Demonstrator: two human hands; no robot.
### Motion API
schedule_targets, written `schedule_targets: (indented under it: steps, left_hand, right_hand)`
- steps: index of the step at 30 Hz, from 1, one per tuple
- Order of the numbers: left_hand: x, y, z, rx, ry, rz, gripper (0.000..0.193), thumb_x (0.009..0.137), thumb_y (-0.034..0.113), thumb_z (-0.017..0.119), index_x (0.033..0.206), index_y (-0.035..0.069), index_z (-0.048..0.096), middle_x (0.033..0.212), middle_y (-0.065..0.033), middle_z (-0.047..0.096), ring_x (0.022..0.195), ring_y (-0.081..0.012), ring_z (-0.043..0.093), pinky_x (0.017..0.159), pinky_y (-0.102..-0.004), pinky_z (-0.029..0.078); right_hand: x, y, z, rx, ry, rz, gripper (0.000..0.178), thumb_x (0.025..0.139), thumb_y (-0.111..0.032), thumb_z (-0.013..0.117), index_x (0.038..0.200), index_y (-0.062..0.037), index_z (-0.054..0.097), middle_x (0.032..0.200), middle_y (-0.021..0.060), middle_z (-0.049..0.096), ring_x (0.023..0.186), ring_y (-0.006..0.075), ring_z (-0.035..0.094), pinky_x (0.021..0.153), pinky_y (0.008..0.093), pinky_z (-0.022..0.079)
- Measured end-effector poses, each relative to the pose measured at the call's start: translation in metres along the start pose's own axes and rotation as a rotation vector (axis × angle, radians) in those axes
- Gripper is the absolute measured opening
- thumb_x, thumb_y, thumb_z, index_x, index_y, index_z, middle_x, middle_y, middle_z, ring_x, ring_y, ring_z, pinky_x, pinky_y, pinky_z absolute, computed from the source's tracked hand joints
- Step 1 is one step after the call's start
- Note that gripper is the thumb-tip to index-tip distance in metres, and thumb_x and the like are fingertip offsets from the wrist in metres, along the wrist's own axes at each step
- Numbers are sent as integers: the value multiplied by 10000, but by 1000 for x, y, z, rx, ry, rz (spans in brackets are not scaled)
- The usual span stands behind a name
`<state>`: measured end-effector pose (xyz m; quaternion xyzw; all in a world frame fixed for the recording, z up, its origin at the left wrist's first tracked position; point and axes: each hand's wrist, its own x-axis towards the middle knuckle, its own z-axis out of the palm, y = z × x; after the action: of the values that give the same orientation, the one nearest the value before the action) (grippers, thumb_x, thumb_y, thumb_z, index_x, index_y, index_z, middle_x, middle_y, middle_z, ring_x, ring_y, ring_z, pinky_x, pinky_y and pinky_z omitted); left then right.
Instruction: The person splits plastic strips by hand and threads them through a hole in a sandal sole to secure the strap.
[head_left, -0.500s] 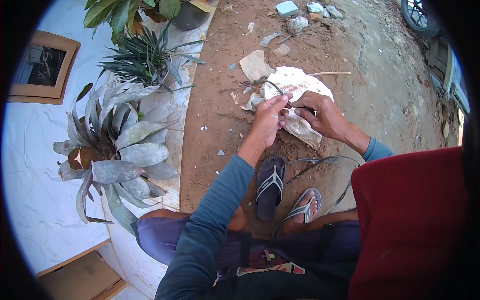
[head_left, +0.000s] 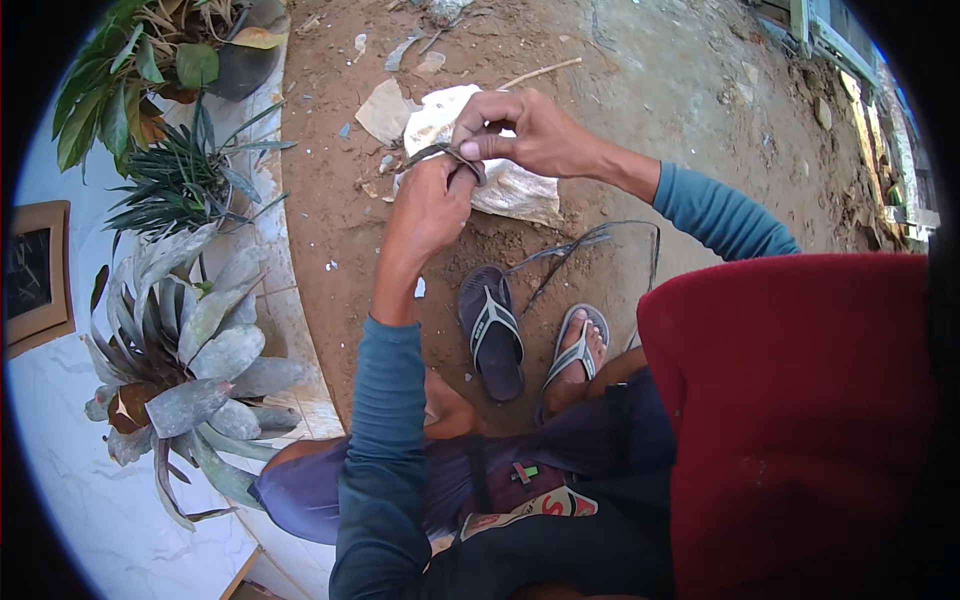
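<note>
Dark thin strip (head_left: pixel 430 151), bent in a curve, right hand (head_left: pixel 528 136) pinching it, left hand (head_left: pixel 430 205) touching, its grip I cannot tell.

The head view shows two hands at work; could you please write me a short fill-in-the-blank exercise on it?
The left hand and right hand hold a dark strip above crumpled material that is mostly ____.
The empty sandal lies to the ____ of the sandaled foot.
The fabric at lower right is ____.
Missing words: white; left; red.
</note>
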<state>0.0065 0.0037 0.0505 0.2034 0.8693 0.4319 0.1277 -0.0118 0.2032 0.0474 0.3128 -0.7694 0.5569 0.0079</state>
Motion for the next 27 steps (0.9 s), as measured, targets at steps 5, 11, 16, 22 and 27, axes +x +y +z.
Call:
schedule_targets:
  steps: [5,11,16,22,27]
  left_hand:
    - [0,4,-3,-171,101,-184,238,933,184,566,840,-5,676,675,7,575,568,-68,468,512,-250,348]
    - [-4,13,12,-372,314,-25,245,960,206,619,868,-16,667,715,-2,614,630,-46,509,543,-226,387]
    - [-7,23,26,-500,411,142,156,945,153,680,964,-2,671,785,16,621,690,-24,532,582,-172,403]
    - [-7,15,28,-620,384,94,145,944,108,661,964,-36,655,798,-11,674,679,-28,562,589,-190,444]
    - [-3,18,29,-534,327,79,136,956,62,617,1027,-51,641,869,-37,649,762,-69,580,672,-219,478]
  right_hand:
    - [3,-23,14,-266,-3,18,206,986,-219,599,1014,-23,657,850,56,652,781,178,611,705,334,486]
    - [-5,-13,8,-187,165,137,193,983,-187,569,1069,-18,533,775,95,630,660,217,578,597,342,475]
    - [-7,-21,6,312,242,579,209,958,-171,622,817,-18,640,661,14,595,568,82,506,510,246,402]
    - [-16,-32,19,-45,249,554,300,985,-249,594,1041,33,680,861,108,710,707,152,639,611,336,497]
    - [-23,-40,7,155,252,551,195,916,-176,692,992,-3,740,888,53,720,767,92,616,646,275,484]
